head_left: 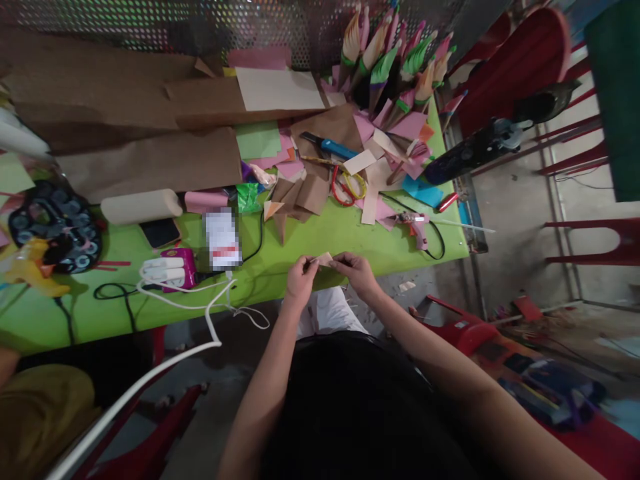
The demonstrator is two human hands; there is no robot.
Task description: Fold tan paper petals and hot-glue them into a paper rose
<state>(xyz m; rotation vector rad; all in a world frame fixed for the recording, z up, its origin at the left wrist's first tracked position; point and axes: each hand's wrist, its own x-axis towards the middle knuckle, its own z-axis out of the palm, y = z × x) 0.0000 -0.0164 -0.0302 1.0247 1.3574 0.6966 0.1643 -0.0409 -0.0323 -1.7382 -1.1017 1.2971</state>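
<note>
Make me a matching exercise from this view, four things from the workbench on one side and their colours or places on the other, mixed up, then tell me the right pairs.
Things:
1. Small piece of paper
2. Scissors
3. Smartphone
4. Utility knife

Colours or places:
A. One red handle loop and one yellow
B. Blue body
C. Held between the left hand and the right hand
D. Dark, lying beside a cream roll

Right pairs: 1-C, 2-A, 3-D, 4-B.
</note>
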